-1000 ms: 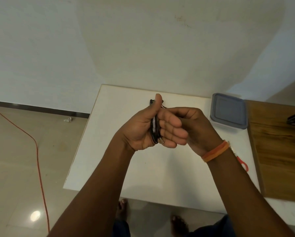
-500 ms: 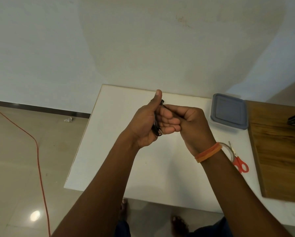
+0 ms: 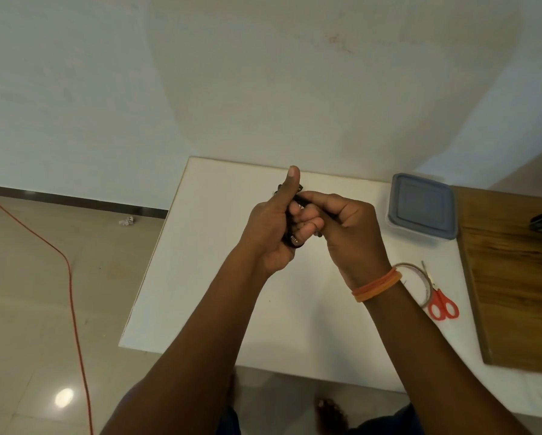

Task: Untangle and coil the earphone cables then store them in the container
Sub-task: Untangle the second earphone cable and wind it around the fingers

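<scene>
Black cable, bundled tight, sits in the left hand [image 3: 271,227], fingers curled round the earphone cable [image 3: 291,241] and thumb sticking straight up. A metal plug tip peeks out below the fingers. The right hand [image 3: 346,227] presses in against it, fingertips pinched on a strand near the top of the bundle; an orange wristband [image 3: 377,284] circles that wrist. Both hands hover above the white table [image 3: 207,277]. Off past the right hand, the container [image 3: 421,209] with its grey lid on stands at the table's far side, beside a wooden board [image 3: 514,277]. Nearer that wrist lie red-handled scissors [image 3: 442,306] and a ring of tape [image 3: 418,277]. Beyond the left hand, tiled floor and an orange cord [image 3: 72,277]. Since a moment ago the right hand has slid up along the bundle, and the wrist now clears the scissors.
</scene>
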A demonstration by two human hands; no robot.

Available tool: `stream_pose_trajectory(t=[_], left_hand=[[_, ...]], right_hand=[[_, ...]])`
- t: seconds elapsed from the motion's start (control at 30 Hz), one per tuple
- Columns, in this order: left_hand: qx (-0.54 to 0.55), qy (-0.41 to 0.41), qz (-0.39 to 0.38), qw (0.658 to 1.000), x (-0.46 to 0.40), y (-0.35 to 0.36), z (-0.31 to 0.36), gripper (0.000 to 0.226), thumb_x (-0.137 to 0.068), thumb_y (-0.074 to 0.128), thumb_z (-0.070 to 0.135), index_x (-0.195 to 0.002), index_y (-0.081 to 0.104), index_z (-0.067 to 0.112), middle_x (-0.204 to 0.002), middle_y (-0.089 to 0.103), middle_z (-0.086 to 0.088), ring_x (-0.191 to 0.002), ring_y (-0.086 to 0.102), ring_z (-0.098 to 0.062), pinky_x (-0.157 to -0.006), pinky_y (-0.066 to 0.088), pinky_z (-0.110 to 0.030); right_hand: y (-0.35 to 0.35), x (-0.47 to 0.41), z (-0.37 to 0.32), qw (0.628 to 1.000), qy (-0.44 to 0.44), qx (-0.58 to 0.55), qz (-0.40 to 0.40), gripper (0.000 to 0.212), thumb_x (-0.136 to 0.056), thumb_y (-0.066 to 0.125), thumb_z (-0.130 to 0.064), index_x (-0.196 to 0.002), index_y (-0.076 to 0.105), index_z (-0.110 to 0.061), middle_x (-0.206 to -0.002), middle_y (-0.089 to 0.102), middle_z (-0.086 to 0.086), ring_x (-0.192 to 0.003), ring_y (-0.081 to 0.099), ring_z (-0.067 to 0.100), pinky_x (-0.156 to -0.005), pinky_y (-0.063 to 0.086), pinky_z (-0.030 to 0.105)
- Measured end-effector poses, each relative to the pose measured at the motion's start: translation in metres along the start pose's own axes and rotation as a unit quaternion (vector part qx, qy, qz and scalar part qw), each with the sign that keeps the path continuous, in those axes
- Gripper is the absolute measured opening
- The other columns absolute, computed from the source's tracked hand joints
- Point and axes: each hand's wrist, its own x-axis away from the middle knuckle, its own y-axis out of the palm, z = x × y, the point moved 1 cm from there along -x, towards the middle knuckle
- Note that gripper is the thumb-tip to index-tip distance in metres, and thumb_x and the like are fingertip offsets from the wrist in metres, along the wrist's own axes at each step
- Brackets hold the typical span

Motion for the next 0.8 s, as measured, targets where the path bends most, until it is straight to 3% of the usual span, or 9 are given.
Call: stream_pose_trajectory(t=[0.13,0.23,0.3,0.43,0.53,0.6,0.63,0.7,0.8], left_hand=[[-0.032,0.059,0.042,0.997,-0.004,-0.007,0.000,0.052,-0.082,0.069,0.051,-0.055,0.048,0.013,-0.055,0.050,-0.005,-0.043,0.047,-0.015,-0.044,0.044,-0.019],[-0.097,0.155,0.061,0.981,-0.007,-0.004,-0.007,0.055,-0.094,0.054,0.050,-0.056,0.051,0.011,-0.052,0.050,-0.006,-0.045,0.045,-0.016,-0.046,0.042,-0.022],[-0.099,0.173,0.083,0.976,-0.009,0.000,-0.014,0.055,-0.098,0.046,0.050,-0.064,0.052,0.007,-0.056,0.050,-0.008,-0.052,0.047,-0.016,-0.053,0.044,-0.024],[-0.023,0.124,0.107,0.986,-0.015,0.004,-0.022,0.053,-0.099,0.043,0.051,-0.066,0.048,0.010,-0.064,0.057,-0.002,-0.077,0.058,-0.022,-0.083,0.054,-0.040],[0.059,0.059,0.063,0.995,-0.013,0.007,-0.020,0.057,-0.099,0.040,0.053,-0.090,0.067,0.003,-0.093,0.074,-0.006,-0.095,0.069,-0.018,-0.086,0.058,-0.038],[0.080,0.036,0.013,0.996,-0.010,0.008,-0.017,0.063,-0.099,0.036,0.055,-0.109,0.067,0.001,-0.112,0.073,-0.008,-0.111,0.066,-0.017,-0.084,0.057,-0.035],[0.088,0.037,-0.002,0.995,-0.010,0.007,-0.016,0.063,-0.100,0.034,0.055,-0.108,0.068,0.002,-0.115,0.072,-0.009,-0.115,0.064,-0.018,-0.083,0.057,-0.034],[0.105,0.049,-0.003,0.993,-0.012,0.002,-0.012,0.057,-0.100,0.034,0.054,-0.086,0.066,0.008,-0.117,0.071,-0.010,-0.118,0.062,-0.020,-0.090,0.054,-0.040],[0.103,0.073,0.010,0.992,-0.012,-0.006,-0.005,0.050,-0.099,0.034,0.054,-0.073,0.044,0.013,-0.117,0.072,-0.006,-0.119,0.062,-0.018,-0.096,0.052,-0.042]], right_hand=[[0.002,0.002,-0.002,1.000,-0.014,0.021,0.008,0.032,-0.092,0.058,0.001,-0.114,0.068,-0.021,-0.100,0.073,-0.002,-0.089,0.066,0.001,-0.082,0.052,0.019],[0.003,0.000,-0.001,0.999,-0.004,0.006,0.032,0.030,-0.091,0.059,0.000,-0.115,0.069,-0.017,-0.103,0.073,-0.004,-0.098,0.067,0.004,-0.087,0.053,0.021],[0.006,0.000,0.005,0.997,0.019,0.009,0.069,0.029,-0.090,0.061,-0.002,-0.114,0.070,-0.014,-0.106,0.073,-0.003,-0.101,0.067,0.006,-0.092,0.054,0.027],[0.015,0.004,0.020,0.987,0.008,0.094,0.133,0.022,-0.086,0.069,-0.008,-0.105,0.074,-0.017,-0.093,0.074,-0.008,-0.086,0.069,0.003,-0.083,0.058,0.030],[0.020,0.008,0.024,0.980,-0.048,0.145,0.129,0.016,-0.086,0.070,-0.010,-0.099,0.076,-0.017,-0.085,0.070,-0.012,-0.081,0.067,0.001,-0.077,0.055,0.018],[0.020,0.007,0.024,0.973,-0.079,0.169,0.136,0.011,-0.087,0.069,-0.010,-0.093,0.076,-0.015,-0.081,0.068,-0.010,-0.077,0.064,0.003,-0.073,0.051,0.013],[0.020,0.007,0.024,0.971,-0.089,0.175,0.136,0.010,-0.087,0.067,-0.009,-0.091,0.076,-0.013,-0.080,0.068,-0.007,-0.077,0.063,0.005,-0.072,0.050,0.013],[0.025,0.007,0.023,0.975,-0.099,0.171,0.103,0.011,-0.090,0.064,-0.010,-0.088,0.075,-0.011,-0.080,0.070,-0.001,-0.077,0.063,0.011,-0.071,0.052,0.019],[0.031,0.009,0.021,0.983,-0.098,0.155,0.022,0.019,-0.094,0.060,-0.022,-0.095,0.074,-0.009,-0.081,0.070,0.005,-0.077,0.065,0.014,-0.073,0.054,0.024]])
